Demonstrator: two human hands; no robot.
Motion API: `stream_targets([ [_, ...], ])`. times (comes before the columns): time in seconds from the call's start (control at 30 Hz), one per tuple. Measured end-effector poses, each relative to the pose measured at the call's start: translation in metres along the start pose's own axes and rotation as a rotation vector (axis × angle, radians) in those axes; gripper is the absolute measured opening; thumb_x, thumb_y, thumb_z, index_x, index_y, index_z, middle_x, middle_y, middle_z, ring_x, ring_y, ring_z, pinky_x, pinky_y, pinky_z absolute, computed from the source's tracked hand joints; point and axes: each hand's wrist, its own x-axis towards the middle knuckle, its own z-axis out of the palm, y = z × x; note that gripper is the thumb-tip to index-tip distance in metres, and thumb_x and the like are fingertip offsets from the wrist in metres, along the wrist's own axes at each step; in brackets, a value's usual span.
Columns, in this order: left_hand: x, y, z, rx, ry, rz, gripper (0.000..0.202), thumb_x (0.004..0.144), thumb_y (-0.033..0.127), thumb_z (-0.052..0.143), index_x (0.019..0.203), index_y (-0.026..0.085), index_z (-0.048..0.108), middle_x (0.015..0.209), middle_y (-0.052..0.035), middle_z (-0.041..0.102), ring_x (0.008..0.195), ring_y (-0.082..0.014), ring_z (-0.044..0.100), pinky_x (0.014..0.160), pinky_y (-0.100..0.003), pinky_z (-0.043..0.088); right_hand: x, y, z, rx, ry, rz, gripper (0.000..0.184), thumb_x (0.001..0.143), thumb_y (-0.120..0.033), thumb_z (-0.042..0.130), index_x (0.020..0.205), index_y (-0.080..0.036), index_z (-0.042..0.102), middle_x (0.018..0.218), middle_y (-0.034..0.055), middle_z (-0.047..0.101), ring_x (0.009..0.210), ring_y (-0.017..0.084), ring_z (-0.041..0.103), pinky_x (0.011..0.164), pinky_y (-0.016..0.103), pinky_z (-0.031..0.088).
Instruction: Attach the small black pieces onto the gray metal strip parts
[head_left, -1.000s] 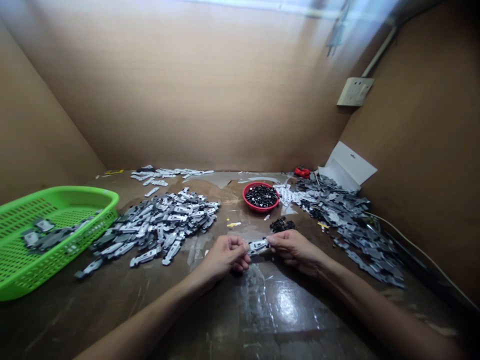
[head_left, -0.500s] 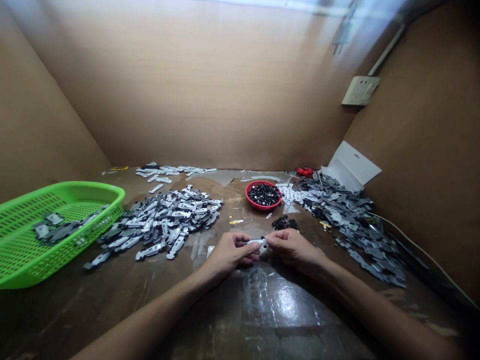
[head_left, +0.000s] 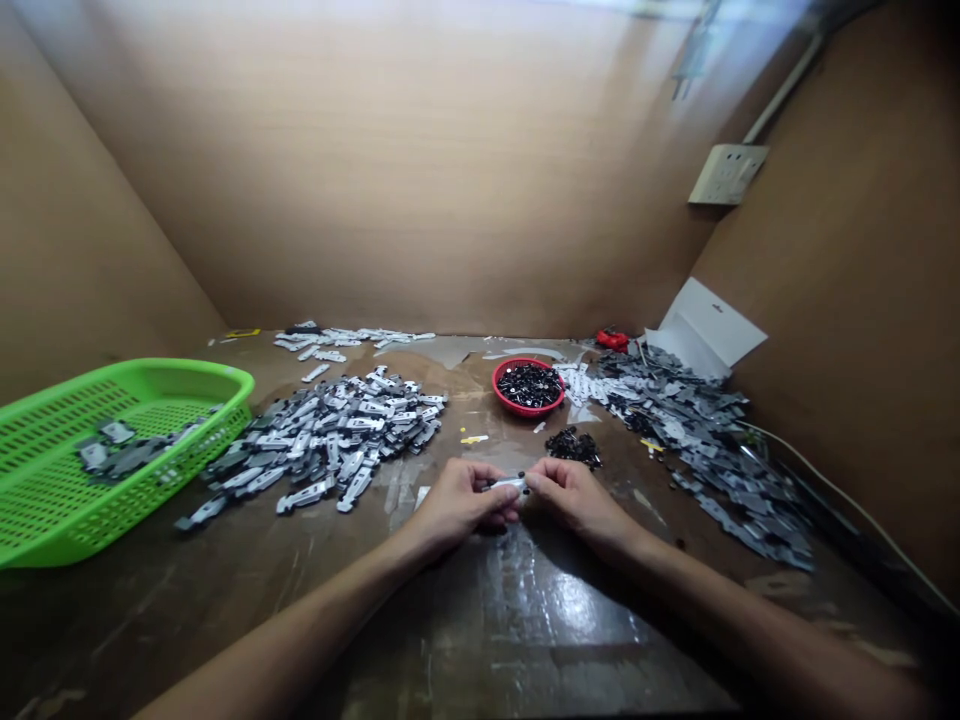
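1. my wooden bench (head_left: 465,640) fills the view, with a green plastic basket (head_left: 187,376) at nine o'clock from my hands.
2. a heap of flat grey-and-white pieces (head_left: 330,430) lies at ten o'clock, and a red bowl (head_left: 525,411) of black bits sits at twelve.
3. my left hand (head_left: 457,505) and right hand (head_left: 574,500) meet at the bench's middle, fingers closed in a pinch on a small white-and-grey piece (head_left: 511,485) held between them.

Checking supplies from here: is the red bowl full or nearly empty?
Nearly full: the red bowl holds a dense mass of small black parts, filling it almost to the rim.
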Motion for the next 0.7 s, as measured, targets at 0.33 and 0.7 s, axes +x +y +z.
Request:
stream_targets([
  [0.33, 0.001, -0.0017, 0.0012, 0.012, 0.002, -0.034, 0.038, 0.069, 0.042, 0.067, 0.087, 0.008, 0.063, 0.073, -0.0099, 0.067, 0.063, -0.0139, 0.064, 0.059, -0.023, 0.049, 0.004, -0.0011, -0.0091, -0.146, -0.028, -0.018, 0.036, 0.079, -0.046, 0.053, 0.088, -0.013, 0.064, 0.053, -0.0024, 0.05, 0.041, 0.006, 0.039, 0.039, 0.017, 0.029],
  [0.7, 0.0016, 0.001, 0.0008, 0.062, 0.021, -0.006, 0.036, 0.071, 0.04, 0.064, 0.086, 0.008, 0.064, 0.067, -0.0084, 0.065, 0.057, -0.0113, 0.06, 0.055, -0.02, 0.046, 0.0051, 0.0063, -0.0105, -0.137, -0.033, 0.07, 0.04, 0.079, -0.052, 0.049, 0.081, -0.014, 0.06, 0.043, -0.0062, 0.041, 0.034, 0.006, 0.035, 0.034, 0.018, 0.025],
])
